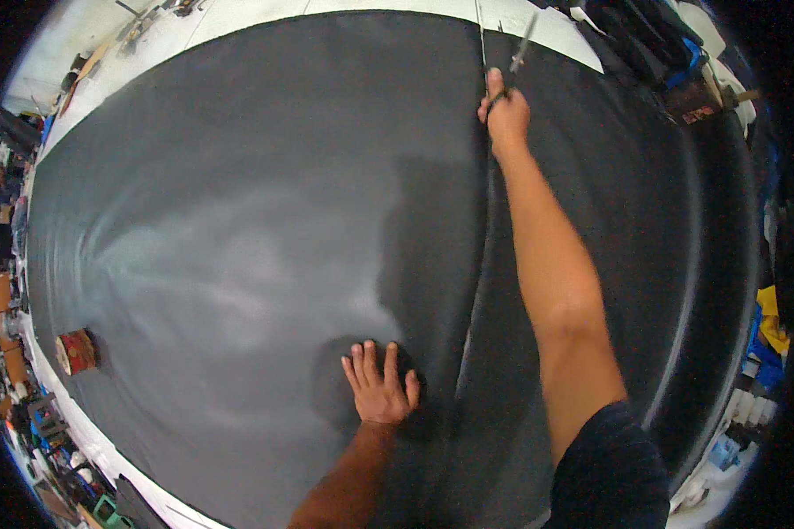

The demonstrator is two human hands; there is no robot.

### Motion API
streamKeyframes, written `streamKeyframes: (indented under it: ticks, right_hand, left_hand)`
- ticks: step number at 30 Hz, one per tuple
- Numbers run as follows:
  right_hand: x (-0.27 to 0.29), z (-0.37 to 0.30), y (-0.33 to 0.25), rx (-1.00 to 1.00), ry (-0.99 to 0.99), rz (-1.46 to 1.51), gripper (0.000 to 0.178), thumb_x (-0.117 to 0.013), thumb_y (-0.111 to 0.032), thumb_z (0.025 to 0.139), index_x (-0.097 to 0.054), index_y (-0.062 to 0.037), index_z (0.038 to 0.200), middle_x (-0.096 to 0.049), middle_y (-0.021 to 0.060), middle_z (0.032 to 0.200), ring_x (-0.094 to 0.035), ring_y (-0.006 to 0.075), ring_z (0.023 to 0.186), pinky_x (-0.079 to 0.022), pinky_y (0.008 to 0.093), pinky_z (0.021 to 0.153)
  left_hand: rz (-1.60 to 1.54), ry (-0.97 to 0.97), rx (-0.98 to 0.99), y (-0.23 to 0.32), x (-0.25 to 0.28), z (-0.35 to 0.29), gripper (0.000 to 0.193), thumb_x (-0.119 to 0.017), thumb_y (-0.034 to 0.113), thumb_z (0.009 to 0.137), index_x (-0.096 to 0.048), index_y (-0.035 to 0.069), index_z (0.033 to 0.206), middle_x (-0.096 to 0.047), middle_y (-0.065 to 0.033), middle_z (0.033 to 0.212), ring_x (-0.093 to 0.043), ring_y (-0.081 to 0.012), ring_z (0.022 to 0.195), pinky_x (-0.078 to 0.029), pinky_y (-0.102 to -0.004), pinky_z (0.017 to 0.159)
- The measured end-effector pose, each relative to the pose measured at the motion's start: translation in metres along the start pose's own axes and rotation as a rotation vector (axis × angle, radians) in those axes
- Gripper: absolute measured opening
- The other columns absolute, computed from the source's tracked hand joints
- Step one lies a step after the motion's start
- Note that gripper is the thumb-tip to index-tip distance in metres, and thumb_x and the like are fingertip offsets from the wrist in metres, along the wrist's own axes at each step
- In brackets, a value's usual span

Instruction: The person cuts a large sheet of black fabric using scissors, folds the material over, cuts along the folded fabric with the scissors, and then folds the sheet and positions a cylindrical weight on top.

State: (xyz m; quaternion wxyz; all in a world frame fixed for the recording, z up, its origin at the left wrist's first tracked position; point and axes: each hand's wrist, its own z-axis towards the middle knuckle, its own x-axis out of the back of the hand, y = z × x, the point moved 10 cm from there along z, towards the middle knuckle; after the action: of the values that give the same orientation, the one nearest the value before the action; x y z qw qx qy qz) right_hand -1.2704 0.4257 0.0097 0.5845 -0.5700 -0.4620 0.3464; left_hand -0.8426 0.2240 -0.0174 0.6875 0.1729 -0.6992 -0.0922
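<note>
No words or numbers can be read in the frame. On the brown box (690,99) at the upper right stand small reddish marks (699,115), perhaps printed lettering; the mottled red piece (80,351) at the lower left is too blurred to read.

We see a white worktop (229,25) showing along its far edge and in a thin strip down its left edge. A wide black sheet (238,132) covers most of it — with a narrow line (468,339) running from the far edge toward the near one, right of the middle. Near the left edge, on the sheet, we find a red-brown block (79,351) — its kind unclear to us.
</note>
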Motion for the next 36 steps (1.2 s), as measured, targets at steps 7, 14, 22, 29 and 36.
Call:
streamKeyframes:
  ticks: [7, 14, 22, 29, 36]
  right_hand:
    - [0.247, -0.413, 0.121, -0.211, 0.257, -0.208, 0.045, -0.058, -0.03, 0.098, -0.046, 0.0012, 0.128, -0.056, 0.0095, 0.116, -0.055, 0.0164, 0.098, -0.044, 0.0275, 0.086]
    - [0.371, -0.704, 0.103, -0.494, 0.271, -0.882, 0.065, -0.06, -0.033, 0.094, -0.034, 0.0079, 0.137, -0.042, 0.0271, 0.136, -0.044, 0.039, 0.125, -0.035, 0.0473, 0.105]
    - [0.375, -0.717, 0.139, -0.283, 0.457, -1.022, 0.068, -0.065, -0.045, 0.088, -0.044, 0.0067, 0.127, -0.052, 0.0277, 0.124, -0.049, 0.0453, 0.115, -0.035, 0.0531, 0.102]
    - [0.365, -0.721, 0.126, -0.04, 0.559, -1.074, 0.066, -0.072, -0.031, 0.082, -0.045, 0.0057, 0.13, -0.053, 0.0235, 0.128, -0.048, 0.0425, 0.121, -0.033, 0.0532, 0.104]
    - [0.411, -0.763, 0.098, -0.086, 0.373, -0.626, 0.065, -0.069, -0.039, 0.087, -0.043, 0.0021, 0.13, -0.053, 0.0216, 0.128, -0.051, 0.0402, 0.118, -0.038, 0.0488, 0.1]
  left_hand:
    - [0.018, 0.065, -0.006, -0.004, 0.011, 0.003, 0.058, -0.059, 0.034, 0.087, -0.046, 0.006, 0.137, -0.034, -0.0254, 0.145, -0.025, -0.0461, 0.139, -0.017, -0.0633, 0.113]
    - [0.022, 0.129, -0.028, 0.0, 0.021, 0.002, 0.061, -0.061, 0.037, 0.087, -0.045, 0.006, 0.137, -0.039, -0.0256, 0.141, -0.03, -0.0451, 0.137, -0.018, -0.0609, 0.114]
    - [0.002, 0.195, -0.108, 0.005, 0.008, -0.001, 0.071, -0.059, 0.05, 0.086, -0.044, 0.007, 0.14, -0.038, -0.0234, 0.145, -0.025, -0.0421, 0.14, -0.013, -0.0574, 0.116]
    - [-0.227, 0.261, -0.29, 0.023, 0.102, -0.025, 0.058, -0.057, 0.042, 0.093, -0.05, 0.002, 0.134, -0.051, -0.0204, 0.135, -0.04, -0.0373, 0.132, -0.026, -0.0437, 0.113]
    - [-0.453, -0.306, -0.795, 0.099, 0.154, -0.382, 0.02, -0.063, 0.013, 0.079, -0.065, 0.007, 0.098, -0.064, -0.0153, 0.101, -0.059, -0.0363, 0.097, -0.047, -0.046, 0.083]
